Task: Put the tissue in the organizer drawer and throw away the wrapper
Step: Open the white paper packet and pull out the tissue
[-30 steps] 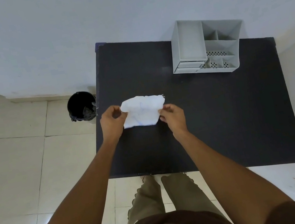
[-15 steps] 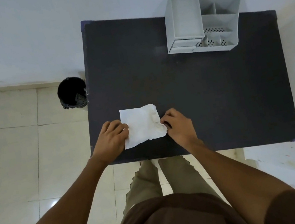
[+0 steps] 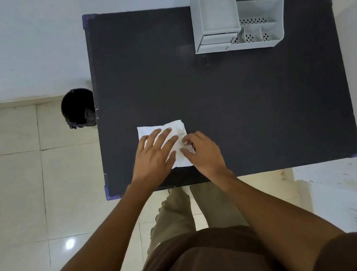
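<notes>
The tissue (image 3: 173, 133) lies flat near the desk (image 3: 263, 108) front edge; left hand (image 3: 156, 154) spread open pinning it, right hand (image 3: 201, 151) fingers curled pinching its edge; best fold small, pressing creases for the drawer (image 3: 216, 42).

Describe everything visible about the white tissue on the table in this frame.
The tissue is a thin, white, roughly square sheet, slightly creased, with a faint brownish mark near its right edge. It lies flat on the dark table near the front-left corner. The left hand presses flat on it with fingers spread; the right hand fingers its right edge.
</notes>
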